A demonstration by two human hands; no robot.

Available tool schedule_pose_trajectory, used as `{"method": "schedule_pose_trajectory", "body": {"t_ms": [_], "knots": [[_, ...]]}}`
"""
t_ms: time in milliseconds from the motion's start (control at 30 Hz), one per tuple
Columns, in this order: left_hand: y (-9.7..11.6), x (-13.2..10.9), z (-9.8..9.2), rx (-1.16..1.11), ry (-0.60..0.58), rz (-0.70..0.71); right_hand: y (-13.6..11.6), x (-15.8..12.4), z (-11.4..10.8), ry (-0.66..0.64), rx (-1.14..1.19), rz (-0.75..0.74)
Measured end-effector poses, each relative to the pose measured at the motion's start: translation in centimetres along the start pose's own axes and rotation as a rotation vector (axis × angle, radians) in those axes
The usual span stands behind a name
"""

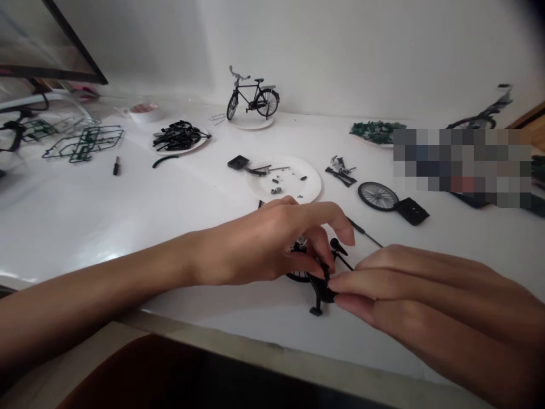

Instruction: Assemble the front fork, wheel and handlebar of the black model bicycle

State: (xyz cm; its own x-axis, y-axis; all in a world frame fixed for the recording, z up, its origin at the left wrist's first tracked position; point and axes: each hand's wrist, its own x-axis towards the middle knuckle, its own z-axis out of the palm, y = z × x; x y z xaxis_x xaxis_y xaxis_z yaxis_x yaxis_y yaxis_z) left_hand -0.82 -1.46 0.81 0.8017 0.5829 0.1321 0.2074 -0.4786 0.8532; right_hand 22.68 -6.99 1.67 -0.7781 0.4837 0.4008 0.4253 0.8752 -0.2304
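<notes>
A black model bicycle (327, 293) lies near the front edge of the white table, between my two hands. My left hand (264, 241) reaches over its spoked wheel, with thumb and fingertips closed on the black frame and the index finger curved above. From the right, my right hand (409, 289) pinches the same model low down, close to the crank area. A small saddle (339, 246) sticks out past the left fingers, and a pedal (315, 311) points toward the table edge. My fingers hide much of the frame, and any tiny part between them cannot be made out.
Behind my hands, a paper plate (309, 176) carries small parts. Right of it lie a loose wheel (378, 196), a black square piece (412, 211) and a thin screwdriver (366, 232). An assembled model bicycle (255, 102), black parts (181, 136) and green sprues (87, 143) stand farther back.
</notes>
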Motion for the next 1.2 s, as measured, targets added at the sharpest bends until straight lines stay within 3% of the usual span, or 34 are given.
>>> {"method": "schedule_pose_trajectory", "body": {"t_ms": [100, 533, 733, 933, 1067, 1200], "knots": [[0.0, 0.0, -0.1, 0.058, -0.012, 0.022, 0.3, 0.1, 0.3, -0.056, 0.042, -0.026], [-0.1, -0.2, 0.1, 0.056, -0.042, -0.004, -0.2, 1.3, 0.2, -0.044, 0.019, -0.026], [0.2, -0.2, 0.1, 0.066, -0.034, 0.014, 1.9, 0.3, 0.4, 0.094, 0.135, 0.073], [0.4, -0.1, -0.3, 0.070, -0.062, 0.024, 5.4, -0.1, -0.4, 0.275, -0.017, 0.295], [0.3, -0.1, -0.6, 0.143, -0.063, 0.105, 5.4, 0.1, -0.9, 0.164, 0.054, 0.427], [0.2, -0.1, -0.7, 0.195, -0.067, 0.135, 2.7, 0.8, -0.5, -0.058, 0.201, 0.423]]}}
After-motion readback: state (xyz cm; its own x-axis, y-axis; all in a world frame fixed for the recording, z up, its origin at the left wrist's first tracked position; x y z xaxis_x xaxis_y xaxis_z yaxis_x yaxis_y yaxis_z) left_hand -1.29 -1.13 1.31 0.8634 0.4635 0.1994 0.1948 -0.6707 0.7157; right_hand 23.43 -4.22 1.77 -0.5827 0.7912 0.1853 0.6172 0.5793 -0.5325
